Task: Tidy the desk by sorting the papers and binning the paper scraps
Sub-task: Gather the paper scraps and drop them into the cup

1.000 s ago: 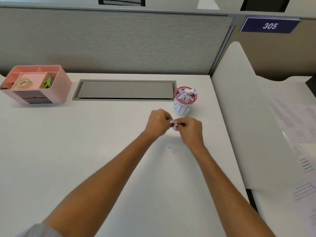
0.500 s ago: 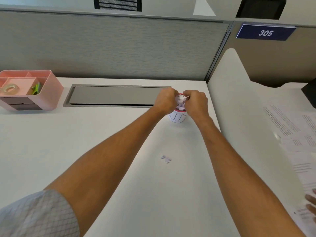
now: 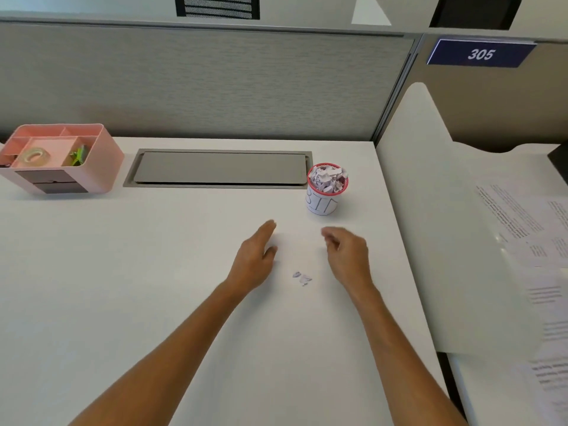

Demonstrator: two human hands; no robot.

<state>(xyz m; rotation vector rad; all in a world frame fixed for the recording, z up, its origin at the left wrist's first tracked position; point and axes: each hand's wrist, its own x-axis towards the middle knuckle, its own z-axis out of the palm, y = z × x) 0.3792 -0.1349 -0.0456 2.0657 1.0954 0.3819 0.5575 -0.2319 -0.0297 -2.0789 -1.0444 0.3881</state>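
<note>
both forearms reach in from the near edge over the white desk [image 3: 153, 272]. between the two hands, a little nearer than either, a few small paper scraps [image 3: 302, 277] lie loose on the bare desktop, touching neither hand. the left hand [image 3: 255, 256] hovers just left of them, fingers straight and close together, thumb apart, holding nothing. the right hand [image 3: 347, 253] hangs just right of them, fingers loosely curled and a little apart, also empty as far as can be seen.

the step in hand looks like picking up these last bits. they are tiny and flat, so a fingertip pinch, or sweeping them together against the other hand's edge first, would likely serve better than a broad grab. the bits are separate, so gathering them into one pinch saves a second trip.

just beyond the hands stands the bin [image 3: 326, 192], a small white cup with a red rim and "bin" hand-lettered on its side. it is heaped with crumpled scraps [image 3: 327, 179] above the rim, so new bits probably want pressing down gently, or they may roll off.

behind it a grey cable hatch [image 3: 219, 168] sits in the desk. far left is a pink organiser [image 3: 101, 161] holding a tape roll [image 3: 33, 156] and something green. off to the right, past a white divider [image 3: 430, 210], printed papers [image 3: 528, 222] lie on the next surface, their text too blurred to read. on the far partition a blue sign [image 3: 480, 53] reads "305".
</note>
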